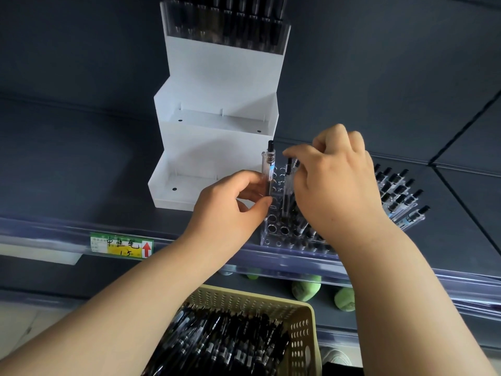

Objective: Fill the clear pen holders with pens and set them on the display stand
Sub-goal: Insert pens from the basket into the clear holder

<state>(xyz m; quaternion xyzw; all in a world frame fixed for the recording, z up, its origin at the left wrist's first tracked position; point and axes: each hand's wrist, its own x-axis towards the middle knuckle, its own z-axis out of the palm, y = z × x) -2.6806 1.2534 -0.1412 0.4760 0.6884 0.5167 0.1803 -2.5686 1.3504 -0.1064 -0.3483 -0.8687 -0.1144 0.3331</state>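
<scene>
In the left hand (233, 204): one pen (269, 169), pinched upright between thumb and curled fingers. In the right hand (336, 185): fingers bent down and closed on the pens (288, 180) standing in the holder (273, 232). Looks like two pens, but partly hidden. Holder near the front edge of the shelf (67, 172), just right of the stand (217, 147).

To do this step well:
- Keep the pen straight up.
- Pick a free hole on the left side of the holder.
- Push the tip down through the top hole and into the one under it.
- Let go only once standing alone.
- Steady the holder with the right hand, so as not to tip it off the front edge.
- Fill row by row, then lift with both hands onto a step.

Counted:
- Hands: two.
- Pen in the left hand: one.
- Holders: three. One being filled, one full holder (404, 210) further right on the shelf behind the right hand, one top holder (225, 25) full on the stand's top step.
- Stand: one, with three steps and no holder on the two lower steps.
- Basket (303, 308): one, below the shelf's front edge, with too many pens to count.
- Tag (122, 245): one, on the front edge, to the left.
- Green things (306, 291) under the shelf: three.
</scene>
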